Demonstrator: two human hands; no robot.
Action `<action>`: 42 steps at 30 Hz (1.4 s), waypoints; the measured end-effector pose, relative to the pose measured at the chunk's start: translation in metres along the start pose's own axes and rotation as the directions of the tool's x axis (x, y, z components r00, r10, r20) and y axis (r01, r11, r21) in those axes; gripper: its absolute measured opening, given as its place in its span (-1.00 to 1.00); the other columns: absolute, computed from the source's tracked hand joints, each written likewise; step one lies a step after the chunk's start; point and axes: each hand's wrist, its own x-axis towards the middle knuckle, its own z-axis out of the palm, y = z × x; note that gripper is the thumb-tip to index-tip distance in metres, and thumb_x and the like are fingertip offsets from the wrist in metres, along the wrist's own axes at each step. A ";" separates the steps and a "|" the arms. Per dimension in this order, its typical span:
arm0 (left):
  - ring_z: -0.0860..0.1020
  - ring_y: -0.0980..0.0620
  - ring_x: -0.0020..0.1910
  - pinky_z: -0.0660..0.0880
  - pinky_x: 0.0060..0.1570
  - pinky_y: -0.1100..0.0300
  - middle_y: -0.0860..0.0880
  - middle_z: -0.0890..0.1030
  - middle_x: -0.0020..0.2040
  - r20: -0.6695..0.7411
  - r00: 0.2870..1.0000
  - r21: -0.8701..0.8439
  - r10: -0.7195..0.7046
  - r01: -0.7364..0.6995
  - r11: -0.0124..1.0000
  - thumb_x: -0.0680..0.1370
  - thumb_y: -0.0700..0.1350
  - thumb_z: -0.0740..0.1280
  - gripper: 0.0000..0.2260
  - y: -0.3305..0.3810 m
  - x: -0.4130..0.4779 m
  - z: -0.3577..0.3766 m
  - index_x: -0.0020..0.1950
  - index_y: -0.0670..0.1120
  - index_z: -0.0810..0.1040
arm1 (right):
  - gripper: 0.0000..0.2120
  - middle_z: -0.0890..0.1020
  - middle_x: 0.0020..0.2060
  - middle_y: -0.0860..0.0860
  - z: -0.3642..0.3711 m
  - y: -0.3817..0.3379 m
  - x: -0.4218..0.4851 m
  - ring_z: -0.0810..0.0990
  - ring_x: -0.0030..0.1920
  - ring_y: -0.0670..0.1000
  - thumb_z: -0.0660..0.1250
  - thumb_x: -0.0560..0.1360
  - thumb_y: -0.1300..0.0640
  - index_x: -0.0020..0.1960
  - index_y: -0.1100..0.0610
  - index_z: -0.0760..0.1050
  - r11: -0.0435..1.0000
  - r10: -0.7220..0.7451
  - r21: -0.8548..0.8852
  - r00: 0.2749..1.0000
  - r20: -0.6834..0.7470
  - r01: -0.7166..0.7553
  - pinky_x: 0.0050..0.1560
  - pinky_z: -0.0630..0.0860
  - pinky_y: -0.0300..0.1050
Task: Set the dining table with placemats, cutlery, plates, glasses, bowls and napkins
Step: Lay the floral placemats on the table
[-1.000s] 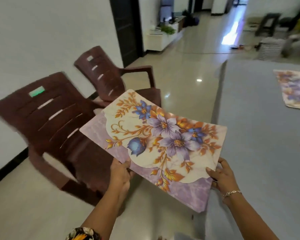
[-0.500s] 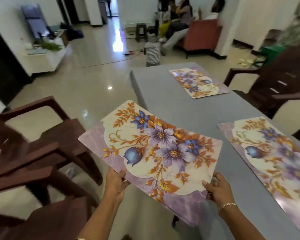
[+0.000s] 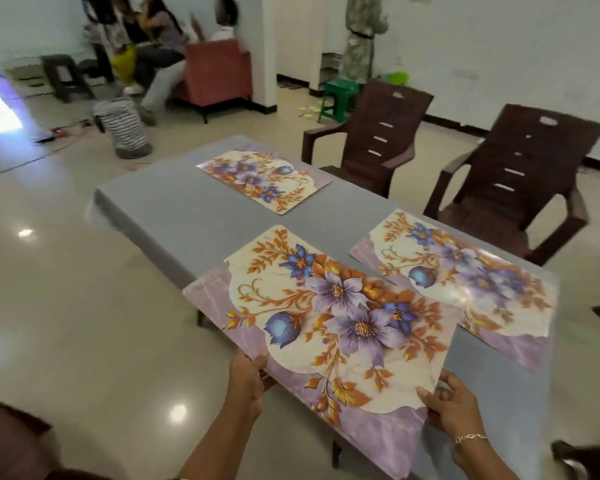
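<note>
We gripped the floral placemat (image 3: 329,317) at its near edge, left hand (image 3: 248,379) and right hand (image 3: 451,407) apart, above the grey table (image 3: 173,209).

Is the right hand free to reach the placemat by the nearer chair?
Probably not now: the right hand and left hand both grip the held placemat. Otherwise the way to the lying placemat looks open; only bare table lies between.

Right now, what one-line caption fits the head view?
Left hand and right hand hold a floral placemat at the grey table edge; far placemat and right-side placemat lie on it.
</note>
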 end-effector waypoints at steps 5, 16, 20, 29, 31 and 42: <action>0.54 -0.09 -0.18 0.53 -0.33 0.14 -0.12 0.58 -0.04 -0.006 0.997 0.022 -0.075 0.075 0.997 0.58 -0.34 0.16 -0.72 0.002 0.023 0.017 0.26 -0.12 0.41 | -0.71 0.59 -0.42 0.12 0.002 0.004 0.013 0.58 -0.46 0.05 0.32 0.35 0.56 0.02 0.34 0.44 1.000 -0.007 -0.017 0.995 -0.098 0.005 -0.59 0.46 -0.28; 0.56 -0.12 -0.22 0.52 -0.31 0.08 -0.15 0.59 -0.17 -0.045 0.987 0.210 -0.157 0.163 0.964 0.62 -0.24 0.17 -0.83 0.004 0.039 0.029 0.18 -0.23 0.43 | -0.63 0.59 -0.30 0.23 0.000 0.020 0.044 0.57 -0.22 0.22 0.46 0.33 0.39 0.07 0.23 0.40 0.987 -0.001 -0.154 0.977 -0.214 -0.033 -0.10 0.54 0.21; 0.60 -0.10 -0.35 0.56 -0.51 0.18 -0.20 0.60 -0.25 -0.028 0.971 0.425 -0.237 0.226 0.877 0.63 -0.20 0.16 -0.86 0.014 0.042 0.027 0.04 -0.26 0.45 | -0.67 0.59 -0.20 0.19 0.001 0.016 0.046 0.59 -0.15 0.22 0.43 0.36 0.39 0.00 0.18 0.36 0.977 -0.020 -0.211 0.975 -0.220 -0.028 -0.07 0.56 0.26; 0.43 0.04 -0.68 0.36 -0.65 0.34 -0.13 0.50 -0.58 -0.047 0.896 0.700 -0.442 0.344 0.625 0.57 -0.04 0.31 -0.62 0.026 0.062 0.027 -0.36 -0.25 0.44 | -0.73 0.54 -0.15 0.11 0.008 0.011 0.045 0.49 -0.14 0.13 0.44 0.39 0.30 0.01 0.23 0.41 0.925 -0.155 -0.381 0.927 -0.342 0.014 -0.08 0.46 0.00; 0.37 0.06 -0.72 0.29 -0.67 0.38 -0.10 0.45 -0.62 -0.066 0.885 0.713 -0.462 0.365 0.599 0.56 -0.03 0.32 -0.59 0.028 0.066 0.029 -0.42 -0.22 0.39 | -0.73 0.58 -0.12 0.17 0.011 0.013 0.044 0.50 -0.15 0.14 0.44 0.38 0.30 0.02 0.25 0.43 0.912 -0.171 -0.410 0.912 -0.373 0.004 -0.13 0.44 -0.05; 0.57 0.03 -0.58 0.53 -0.55 0.28 -0.14 0.59 -0.51 -0.026 0.868 0.622 -0.497 0.403 0.672 0.58 -0.17 0.28 -0.76 0.031 0.070 0.030 -0.22 -0.29 0.52 | -0.74 0.57 -0.01 0.18 0.025 0.009 0.039 0.57 -0.06 0.15 0.20 0.52 0.41 0.10 0.13 0.32 0.997 -0.073 0.002 0.959 -0.272 0.077 -0.17 0.58 -0.08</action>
